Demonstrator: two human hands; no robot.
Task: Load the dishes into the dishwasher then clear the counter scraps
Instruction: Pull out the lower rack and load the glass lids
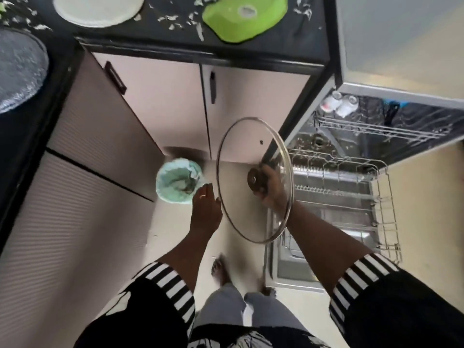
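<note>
"Since the dishwasher [364,136] is open and its rack [336,194] is pulled out, where should the lid [241,151] go?"

"I'd stand it on its edge between the wires, leaning a bit, so water can reach both sides. Go down slow. Glass can chip on metal."

"What does it look like?"

"It's big and round, see-through glass with a metal ring round the edge and one tiny hole. It is up in the air, tilted, at the left side of the rack."

"Who holds it?"

"The right hand [272,189] is wrapped round the dark knob [254,180] in the middle. The left hand [206,209] holds nothing. Its fingers look straight, but it is blurry there."

"And the scraps [175,21]?"

"Little pale bits up top, not cleared yet."
</note>
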